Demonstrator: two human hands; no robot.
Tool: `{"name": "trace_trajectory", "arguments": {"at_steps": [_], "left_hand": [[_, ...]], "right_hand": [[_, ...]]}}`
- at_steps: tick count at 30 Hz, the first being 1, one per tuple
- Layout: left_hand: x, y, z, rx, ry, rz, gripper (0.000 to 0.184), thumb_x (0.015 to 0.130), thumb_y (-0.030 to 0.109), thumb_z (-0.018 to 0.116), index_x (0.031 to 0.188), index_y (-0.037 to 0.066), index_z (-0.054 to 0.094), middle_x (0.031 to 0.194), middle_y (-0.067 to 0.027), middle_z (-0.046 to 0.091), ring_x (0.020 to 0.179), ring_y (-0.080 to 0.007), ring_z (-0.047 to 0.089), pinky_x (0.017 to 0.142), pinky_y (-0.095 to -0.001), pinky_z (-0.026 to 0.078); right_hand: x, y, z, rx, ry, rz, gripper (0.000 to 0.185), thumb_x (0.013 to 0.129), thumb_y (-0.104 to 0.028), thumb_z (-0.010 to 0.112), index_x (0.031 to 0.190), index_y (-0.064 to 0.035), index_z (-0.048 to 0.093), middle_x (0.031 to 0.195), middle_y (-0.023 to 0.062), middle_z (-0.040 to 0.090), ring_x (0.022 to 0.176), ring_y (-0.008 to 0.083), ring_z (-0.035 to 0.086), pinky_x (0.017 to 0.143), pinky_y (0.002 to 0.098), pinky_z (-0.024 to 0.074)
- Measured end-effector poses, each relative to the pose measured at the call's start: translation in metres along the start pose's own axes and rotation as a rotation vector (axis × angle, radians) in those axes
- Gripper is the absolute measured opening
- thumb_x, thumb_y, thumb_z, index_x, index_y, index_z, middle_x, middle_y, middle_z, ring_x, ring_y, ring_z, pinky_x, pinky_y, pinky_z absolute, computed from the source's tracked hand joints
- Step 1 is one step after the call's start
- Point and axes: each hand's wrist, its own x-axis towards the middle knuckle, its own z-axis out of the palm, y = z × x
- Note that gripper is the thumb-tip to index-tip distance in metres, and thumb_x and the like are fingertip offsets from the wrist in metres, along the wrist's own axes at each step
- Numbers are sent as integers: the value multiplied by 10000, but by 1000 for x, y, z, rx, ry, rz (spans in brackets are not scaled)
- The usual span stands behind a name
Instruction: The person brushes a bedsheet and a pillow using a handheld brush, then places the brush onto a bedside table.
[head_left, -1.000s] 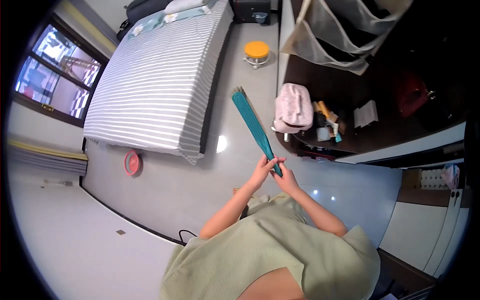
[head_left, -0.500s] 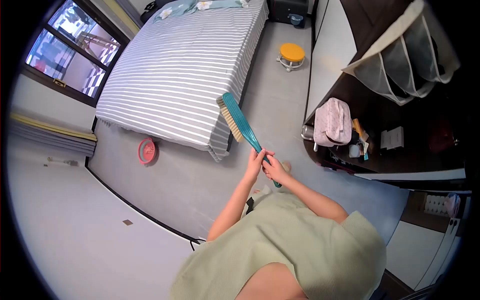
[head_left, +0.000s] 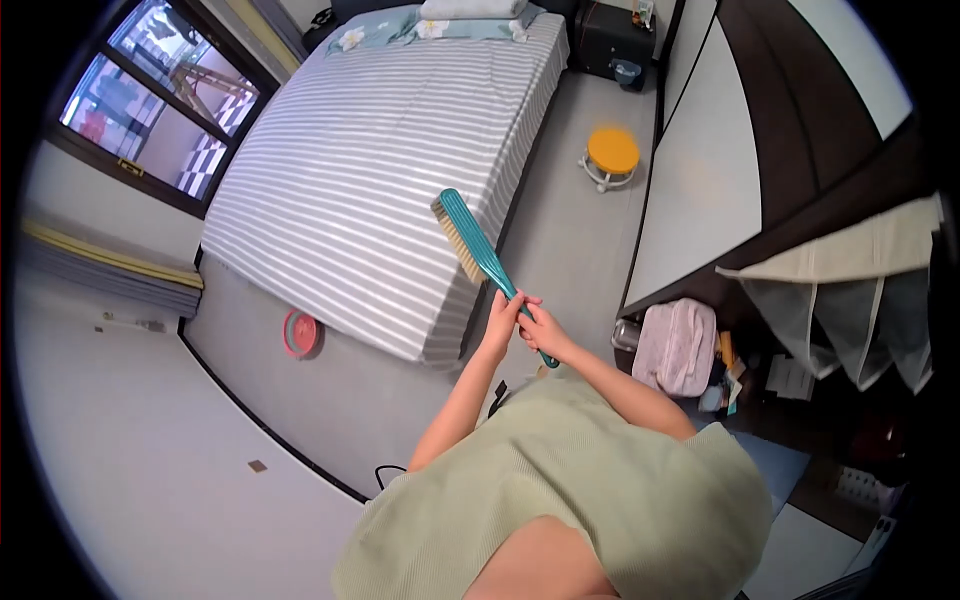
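Observation:
A teal bed brush [head_left: 470, 235] with pale bristles is held out in front of my body, its head up and to the left. Closed around its handle is my right hand [head_left: 543, 334], near the lower end. Just ahead of it, my left hand [head_left: 505, 318] grips the same handle, and the two hands touch. Beyond the brush lies a bed [head_left: 370, 190] with a grey and white striped sheet. The bristles face left; from this angle the brush head overlaps the bed's near corner, and I cannot tell whether it touches.
A pink basin [head_left: 302, 334] sits on the floor by the bed's foot. An orange-topped stool [head_left: 612, 152] stands in the aisle right of the bed. On the dark shelf to the right are a pink bag [head_left: 675, 345] and small items, near a hanging fabric organizer [head_left: 850, 250].
My view has tilted up, so the bed, stool and shelf sit lower and the pillow end shows more. Both hands keep hold of the brush, which is nearly unmoved relative to my body.

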Motion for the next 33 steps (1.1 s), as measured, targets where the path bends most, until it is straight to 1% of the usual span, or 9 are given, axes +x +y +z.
{"name": "trace_trajectory", "arguments": {"at_steps": [5, 8, 14, 17, 20, 23, 27, 30, 33], "left_hand": [[76, 33, 28, 1, -12, 30, 123, 845, 176, 390, 892, 64, 376, 849, -92, 557, 726, -139, 512, 651, -265, 413], [108, 52, 36, -21, -26, -12, 160, 833, 227, 424, 901, 87, 388, 857, -72, 552, 750, -127, 499, 652, -266, 400], [200, 81, 30, -48, -62, -73, 173, 827, 229, 446, 891, 76, 394, 827, -74, 556, 711, -138, 521, 633, -269, 415], [254, 113, 27, -94, -89, -105, 163, 823, 211, 452, 887, 73, 394, 828, -87, 555, 712, -154, 520, 628, -278, 424], [321, 129, 15, 5, -89, 5, 174, 825, 224, 444, 889, 69, 398, 834, -73, 557, 695, -129, 522, 624, -260, 418], [375, 149, 9, -15, -84, 9, 181, 822, 229, 446, 885, 66, 403, 830, -76, 557, 696, -132, 524, 637, -270, 420], [435, 173, 5, 9, -126, -43, 183, 824, 244, 437, 862, 67, 415, 819, -69, 557, 694, -130, 524, 640, -273, 421], [466, 186, 7, 65, -156, -63, 188, 827, 259, 425, 824, 72, 441, 781, -47, 554, 667, -118, 511, 606, -254, 405], [511, 191, 10, 124, -198, -91, 215, 829, 277, 418, 790, 70, 459, 726, -32, 544, 642, -108, 489, 587, -231, 375]], "right_hand": [[47, -52, -47, 3, 44, -30, 167, 834, -199, 404, 924, -60, 388, 541, -15, 379, 374, 55, 330, 337, 204, 283], [75, -71, -68, 26, 49, -4, 195, 832, -210, 413, 951, -58, 388, 548, -14, 387, 382, 52, 337, 341, 199, 279], [155, -96, -109, 60, 52, -11, 198, 832, -215, 421, 956, -64, 385, 557, -24, 384, 399, 45, 339, 352, 197, 273], [208, -121, -131, 127, 33, -7, 177, 834, -218, 425, 930, -76, 381, 553, -30, 373, 401, 45, 337, 360, 191, 266], [261, -153, -147, 144, 8, 16, 157, 835, -210, 415, 919, -85, 372, 553, -33, 370, 405, 47, 339, 371, 190, 289], [303, -197, -160, 163, -8, 61, 150, 835, -200, 403, 941, -105, 355, 551, -39, 360, 409, 43, 334, 377, 189, 315], [352, -225, -184, 219, -7, 136, 128, 840, -235, 392, 909, -129, 370, 534, -52, 332, 398, 30, 308, 361, 185, 278], [376, -241, -199, 334, 29, 182, 134, 842, -264, 388, 861, -132, 381, 514, -56, 322, 388, 28, 295, 356, 177, 249], [407, -247, -226, 529, -28, 238, 163, 838, -297, 394, 805, -139, 381, 494, -63, 309, 379, 22, 281, 351, 172, 231]]}}
